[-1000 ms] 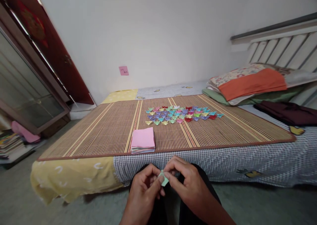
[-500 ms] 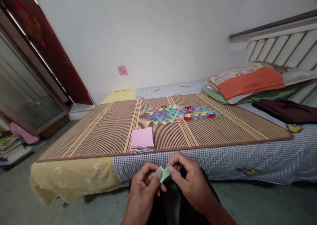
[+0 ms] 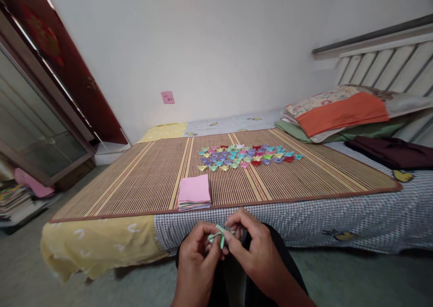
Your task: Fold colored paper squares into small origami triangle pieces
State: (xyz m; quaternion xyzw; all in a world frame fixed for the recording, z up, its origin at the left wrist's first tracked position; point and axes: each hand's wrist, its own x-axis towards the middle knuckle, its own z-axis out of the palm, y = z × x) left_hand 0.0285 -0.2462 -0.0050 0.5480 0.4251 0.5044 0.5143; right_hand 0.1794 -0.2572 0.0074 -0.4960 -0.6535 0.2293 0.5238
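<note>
A small light-green folded paper (image 3: 221,235) is pinched between both hands, just off the near edge of the bed. My left hand (image 3: 198,257) is closed, its thumb and fingers gripping the paper's left side. From the right, my right hand (image 3: 255,248) pinches the same paper with thumb and index finger. The fingers cover part of its folds. Beyond the hands lies a stack of square paper sheets (image 3: 194,190), pink on top. Several rows of small coloured folded papers (image 3: 248,155) are spread farther back on the mat.
A striped bamboo mat (image 3: 135,180) covers much of the bed. At the right are a pillow with an orange panel (image 3: 343,113) and a dark folded cloth (image 3: 389,151). A pink note (image 3: 167,97) is stuck on the wall. Books (image 3: 15,203) lie at the far left.
My right hand has shifted slightly left, its thumb now farther over the green paper. The paper has turned and looks narrower, with its folds standing out. The stack and the rows are unmoved.
</note>
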